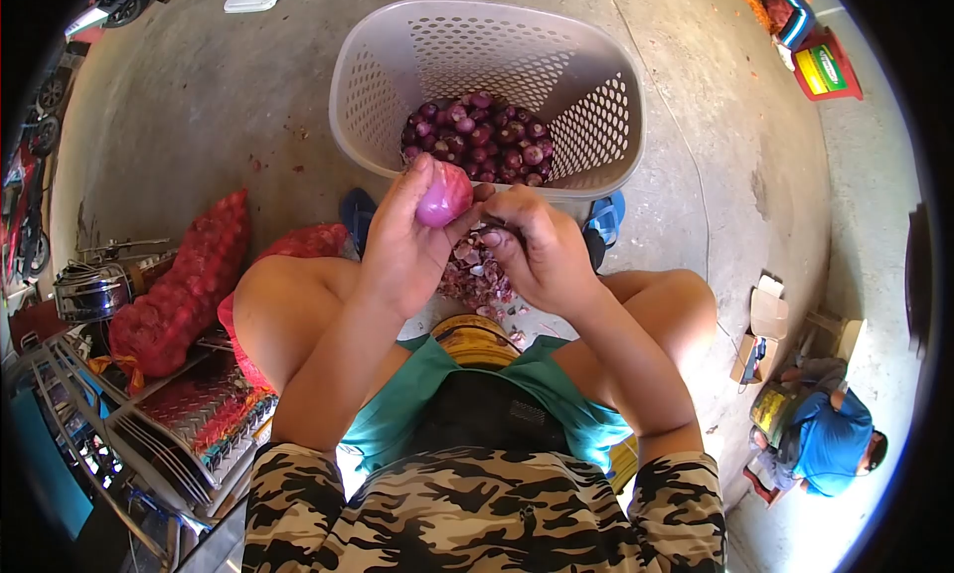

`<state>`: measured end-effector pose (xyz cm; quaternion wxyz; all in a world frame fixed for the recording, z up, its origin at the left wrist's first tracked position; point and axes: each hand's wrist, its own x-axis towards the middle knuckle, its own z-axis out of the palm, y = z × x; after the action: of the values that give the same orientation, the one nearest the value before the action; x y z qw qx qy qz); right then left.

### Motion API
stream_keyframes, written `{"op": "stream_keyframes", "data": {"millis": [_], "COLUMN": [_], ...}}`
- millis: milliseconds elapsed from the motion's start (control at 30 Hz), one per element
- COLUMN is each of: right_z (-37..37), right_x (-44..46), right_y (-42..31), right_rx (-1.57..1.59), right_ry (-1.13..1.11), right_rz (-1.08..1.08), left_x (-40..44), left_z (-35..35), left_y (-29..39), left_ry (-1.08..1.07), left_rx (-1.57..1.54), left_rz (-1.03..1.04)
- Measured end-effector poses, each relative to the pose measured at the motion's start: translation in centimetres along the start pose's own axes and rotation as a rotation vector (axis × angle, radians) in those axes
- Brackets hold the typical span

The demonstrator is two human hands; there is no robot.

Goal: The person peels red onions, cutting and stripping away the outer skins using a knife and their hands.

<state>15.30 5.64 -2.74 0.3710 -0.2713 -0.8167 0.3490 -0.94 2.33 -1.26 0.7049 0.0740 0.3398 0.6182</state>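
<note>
My left hand point(400, 237) is wrapped round a red onion point(445, 197), its smooth pinkish-purple side facing up. Close beside it, my right hand point(540, 250) is closed, thumb pressed against the bent fingers. Something small and dark shows at those fingertips, too little of it to name. Both hands are above a heap of loose onion skins point(477, 280) on the floor between my legs. Just beyond them stands a grey perforated laundry basket point(373, 86), with many purple onions point(482, 136) lying in its bottom.
Red mesh sacks of onions point(189, 290) lie on the left, by a metal-framed cart point(129, 434). Blue slippers point(604, 218) flank the basket. At right are an opened cardboard box point(765, 320) and a seated person in blue point(830, 439). A red container point(825, 66) stands far right.
</note>
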Motion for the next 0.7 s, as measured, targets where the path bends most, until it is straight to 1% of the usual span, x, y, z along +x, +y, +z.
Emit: {"op": "stream_keyframes", "data": {"millis": [67,200,267,300,400,567,700], "right_z": [0.3,0.9,1.4,1.5,1.6,1.3,1.1], "right_x": [-0.3,-0.5,-0.3,-0.2,-0.1,0.1,0.0], "right_y": [-1.0,-0.7,-0.5,-0.4,-0.5,-0.7,-0.5], "right_rx": [0.091,-0.05,-0.124,-0.139,-0.188,-0.261,-0.2], "right_ry": [-0.011,0.01,0.038,0.036,0.031,-0.003,-0.006], "right_rz": [0.182,0.104,0.035,0.033,0.025,0.025,0.101], "left_x": [0.2,0.2,0.3,0.3,0.1,0.0,-0.3], "left_z": [-1.0,-1.2,-1.3,-1.2,-0.3,-0.2,0.3], "left_y": [-0.1,-0.4,-0.8,-0.9,-0.8,-0.8,-0.8], "left_ry": [-0.009,0.052,-0.005,-0.033,0.011,-0.005,0.031], "left_rx": [-0.024,0.033,-0.026,-0.054,0.021,0.037,0.025], "left_rz": [-0.054,-0.086,-0.1,-0.107,-0.093,-0.105,-0.158]}}
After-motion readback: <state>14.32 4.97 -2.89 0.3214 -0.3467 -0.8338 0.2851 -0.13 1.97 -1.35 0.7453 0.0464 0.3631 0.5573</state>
